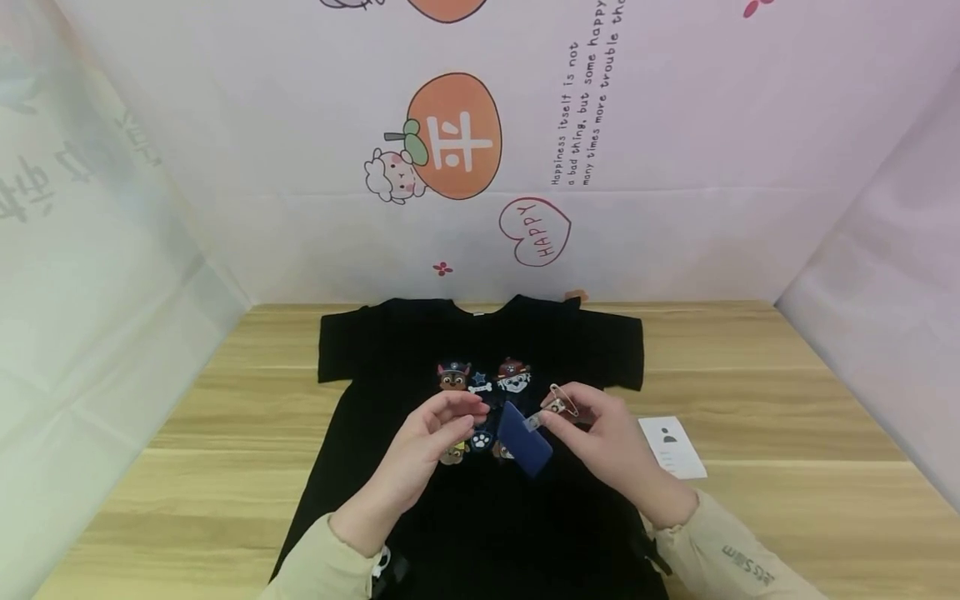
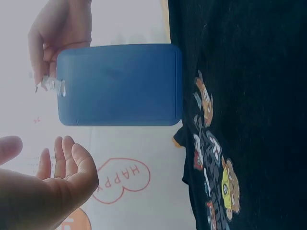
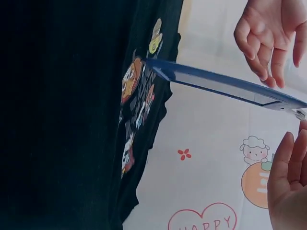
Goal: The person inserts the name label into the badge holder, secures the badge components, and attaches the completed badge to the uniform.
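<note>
Beige-sleeved right hand (image 1: 603, 432): pinches the clip (image 1: 532, 423), lower centre
Left hand (image 1: 423, 440): fingers loosely bent, holding nothing
Blue badge holder (image 1: 522, 443): contents unclear

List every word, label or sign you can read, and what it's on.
"Happiness itself is not a bad thing, but some happy many times more trouble tha": back cloth, cut off at the picture's edge.
"HAPPY": red heart.
"平": printed orange.
White card: too small to read.
Right sleeve: letters unclear.
Left cloth: faint characters, too blurred.
Blue card holder: none visible.
</note>
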Tool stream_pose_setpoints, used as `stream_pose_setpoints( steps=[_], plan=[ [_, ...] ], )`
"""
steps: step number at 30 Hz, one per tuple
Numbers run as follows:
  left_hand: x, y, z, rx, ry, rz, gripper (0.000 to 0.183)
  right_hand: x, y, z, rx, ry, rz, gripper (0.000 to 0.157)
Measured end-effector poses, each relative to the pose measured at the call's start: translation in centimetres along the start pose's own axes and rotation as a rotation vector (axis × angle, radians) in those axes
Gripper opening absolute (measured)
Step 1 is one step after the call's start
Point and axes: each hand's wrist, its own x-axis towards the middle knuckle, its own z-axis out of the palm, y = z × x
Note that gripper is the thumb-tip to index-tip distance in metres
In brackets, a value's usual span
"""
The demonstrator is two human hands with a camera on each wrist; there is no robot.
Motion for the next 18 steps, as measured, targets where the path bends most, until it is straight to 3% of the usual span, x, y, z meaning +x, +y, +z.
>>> stream_pose_setpoints(
  steps=[7, 11, 18],
  plan=[
    [0.1, -0.2, 0.5, 0.018, -0.049, -0.018, 0.035, 0.2, -0.6, 0.0, 0.194, -0.041, 0.245, 0.017],
    [0.1, -0.3, 0.8, 0.01, -0.07, -0.049, 0.038, 0.2, -0.3, 0.6, 0.341, -0.004, 0.279, 0.019],
    [0.3, -0.5, 1.5, -0.019, -0.082, -0.081, 0.042, 0.1, 0.1, 1.6, 0.606, 0.073, 0.345, 0.008]
  ],
)
